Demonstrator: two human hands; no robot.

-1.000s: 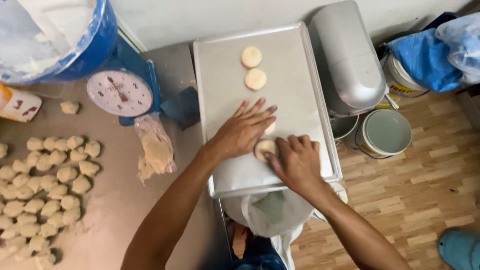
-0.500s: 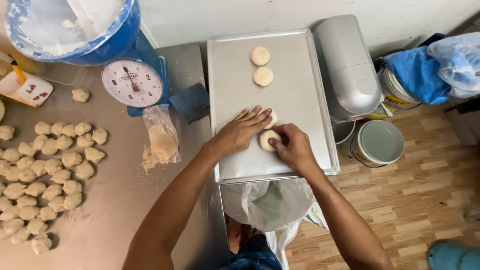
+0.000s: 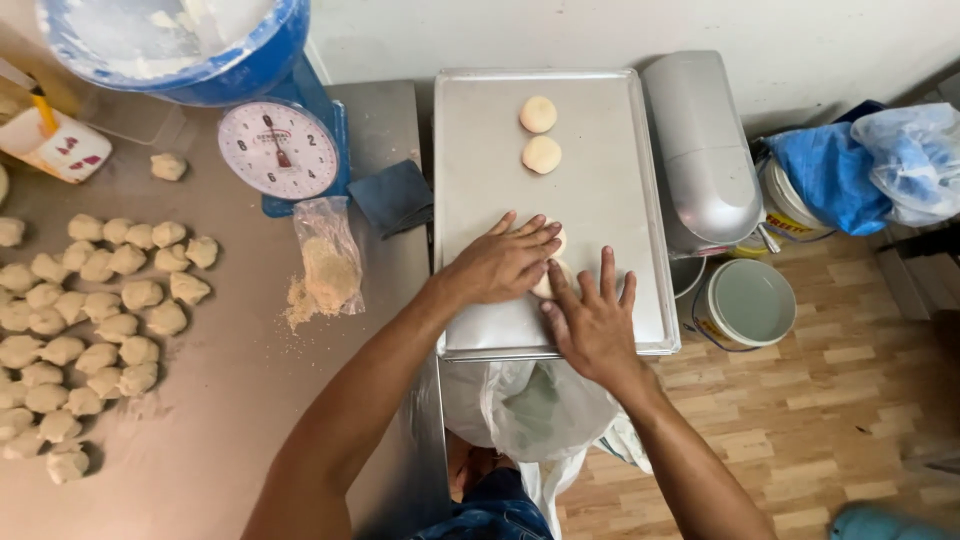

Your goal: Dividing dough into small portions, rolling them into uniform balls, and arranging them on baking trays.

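Both my hands rest on a metal baking tray (image 3: 610, 210) near its front edge. My left hand (image 3: 500, 262) lies flat with fingers spread over a pale dough piece (image 3: 556, 243). My right hand (image 3: 592, 320) sits just in front of it, fingers apart, touching a second dough piece (image 3: 546, 281) that is mostly hidden between the hands. Two round flattened dough pieces (image 3: 539, 115) (image 3: 542, 154) lie at the tray's far end.
Several dough balls (image 3: 90, 300) cover the steel table at left. A blue scale (image 3: 280, 150) carries a floured bowl (image 3: 170, 40). A plastic bag of crumbs (image 3: 328, 262) lies beside the tray. A grey mixer (image 3: 705, 150), buckets (image 3: 750, 300) and a blue bag (image 3: 835, 170) stand right.
My right hand has opened and flattened, sliding slightly toward me off the dough. My left hand stays pressed on the tray. The camera view shifted so the tray sits more central.
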